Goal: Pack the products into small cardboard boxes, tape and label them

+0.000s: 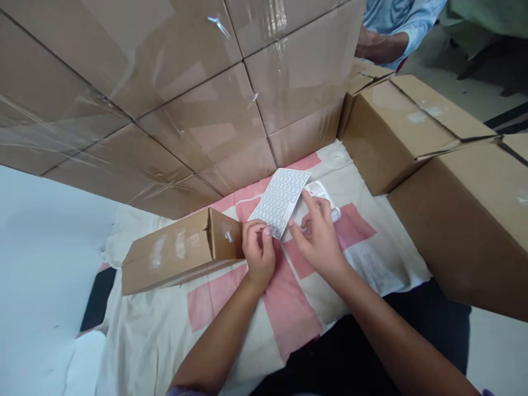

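Note:
A white sheet (280, 199) printed with rows of small outlined rectangles is tilted above the cloth. My left hand (259, 250) pinches its lower corner between thumb and fingers. At the sheet's right edge is my right hand (319, 236), its index finger stretched toward the edge and its thumb apart below; the other fingers curl under and are partly hidden. Behind that hand lies a small white plastic case (328, 193) with compartments, partly covered by the hand and the sheet.
Stacked taped cartons (206, 121) form a wall in front. A cardboard box (173, 247) lies to the left, and larger boxes (383, 132) line the right. Pink and cream cloth (292, 308) covers the surface. Another person's arm (383, 47) shows at the top right.

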`<state>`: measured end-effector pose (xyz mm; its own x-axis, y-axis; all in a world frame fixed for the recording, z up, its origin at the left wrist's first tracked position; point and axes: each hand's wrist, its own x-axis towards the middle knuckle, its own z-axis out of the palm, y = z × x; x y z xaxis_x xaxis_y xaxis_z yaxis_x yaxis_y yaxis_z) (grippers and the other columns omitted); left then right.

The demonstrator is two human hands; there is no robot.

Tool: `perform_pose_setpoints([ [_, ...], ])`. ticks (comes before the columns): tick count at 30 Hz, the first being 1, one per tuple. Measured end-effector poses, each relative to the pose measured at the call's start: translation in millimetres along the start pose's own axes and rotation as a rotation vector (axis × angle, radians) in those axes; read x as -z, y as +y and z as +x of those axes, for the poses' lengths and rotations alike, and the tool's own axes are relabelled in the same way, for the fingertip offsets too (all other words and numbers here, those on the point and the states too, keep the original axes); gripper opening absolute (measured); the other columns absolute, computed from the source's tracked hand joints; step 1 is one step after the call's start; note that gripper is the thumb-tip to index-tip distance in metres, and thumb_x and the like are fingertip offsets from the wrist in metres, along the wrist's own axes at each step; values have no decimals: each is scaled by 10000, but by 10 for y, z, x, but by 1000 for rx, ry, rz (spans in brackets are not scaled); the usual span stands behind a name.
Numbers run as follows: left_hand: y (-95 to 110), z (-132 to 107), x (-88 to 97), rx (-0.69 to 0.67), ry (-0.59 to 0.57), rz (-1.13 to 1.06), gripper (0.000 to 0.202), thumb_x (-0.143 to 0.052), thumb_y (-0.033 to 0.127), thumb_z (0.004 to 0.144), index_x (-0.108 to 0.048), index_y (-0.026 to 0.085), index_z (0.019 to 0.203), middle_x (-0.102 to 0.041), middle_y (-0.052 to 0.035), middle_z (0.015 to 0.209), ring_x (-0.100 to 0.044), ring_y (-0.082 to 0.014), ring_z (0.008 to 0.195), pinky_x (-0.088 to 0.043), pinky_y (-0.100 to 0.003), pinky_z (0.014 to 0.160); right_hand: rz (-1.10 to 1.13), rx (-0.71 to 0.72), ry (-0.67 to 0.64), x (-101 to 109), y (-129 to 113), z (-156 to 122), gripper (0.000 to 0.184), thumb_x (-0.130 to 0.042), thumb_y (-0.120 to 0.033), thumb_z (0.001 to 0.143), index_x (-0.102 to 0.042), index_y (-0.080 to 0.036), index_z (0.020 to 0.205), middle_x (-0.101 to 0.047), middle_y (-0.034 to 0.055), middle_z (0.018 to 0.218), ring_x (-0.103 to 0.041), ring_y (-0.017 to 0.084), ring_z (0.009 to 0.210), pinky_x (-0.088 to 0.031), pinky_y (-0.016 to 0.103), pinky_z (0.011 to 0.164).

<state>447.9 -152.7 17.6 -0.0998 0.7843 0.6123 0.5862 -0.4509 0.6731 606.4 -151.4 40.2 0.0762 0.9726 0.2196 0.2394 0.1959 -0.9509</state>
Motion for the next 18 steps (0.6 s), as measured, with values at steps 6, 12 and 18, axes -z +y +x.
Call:
perform_pose_setpoints([
  [6,173,-5,3,34,-55,-37,147,-479,278,1026,-609,208,1029,-593,-67,1048,-623,-186,1004,-542,-360,901,-15,180,-167,-55,-89,-43,184,-541,-223,980,-726,-230,971,-623,30,900,-602,150,738,-493,281,676],
  [12,799,72,995,-269,-51,211,198,-597,315,918,-692,298,1091,-702,-59,1047,-667,-298,1062,-562,-542,951,-114,115,-56,-110,-131,-23,106,-545,-183,942,-644,-213,968,-696,48,953,-633,166,745,-463,278,633],
  [18,461,171,1936,133,427,532,264,-532,284,931,-708,320,1125,-679,-24,1237,-595,-316,1287,-433,-584,1176,-289,134,-218,-585,-376,34,428,-486,-82,921,-580,-215,1317,-722,77,1046,-680,235,942,-527,337,768],
])
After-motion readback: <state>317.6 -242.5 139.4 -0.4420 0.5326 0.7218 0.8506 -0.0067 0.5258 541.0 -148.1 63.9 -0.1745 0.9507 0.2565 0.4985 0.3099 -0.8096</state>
